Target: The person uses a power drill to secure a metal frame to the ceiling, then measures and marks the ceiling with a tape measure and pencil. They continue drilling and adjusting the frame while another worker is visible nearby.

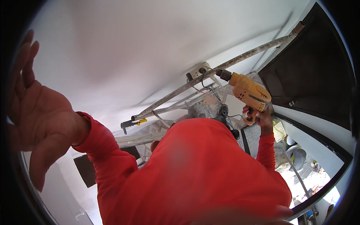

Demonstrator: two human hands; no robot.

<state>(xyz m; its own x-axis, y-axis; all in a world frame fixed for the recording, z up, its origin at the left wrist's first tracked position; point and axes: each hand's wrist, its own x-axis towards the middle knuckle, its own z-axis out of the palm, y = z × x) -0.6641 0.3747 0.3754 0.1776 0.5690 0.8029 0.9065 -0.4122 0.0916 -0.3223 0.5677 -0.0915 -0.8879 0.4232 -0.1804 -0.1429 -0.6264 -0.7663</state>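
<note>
My right hand (259,116) is wrapped round the handle of a worn yellow-orange power drill (250,92). The drill's dark chuck points to the upper left, close to a paint-spattered metal bar; a thin drill bit seems to stick out of it, though too small to be sure. At the far left my left hand (47,125) is raised, holding nothing, its palm showing and its fingers apart. Both arms wear red sleeves.
The metal scaffold bar (258,49) slants across in front of a white wall (123,48). A white power strip (198,71) with a plug sits behind it. A yellow-and-black tool (132,124) hangs at the bar's lower end. A dark door (313,71) stands right.
</note>
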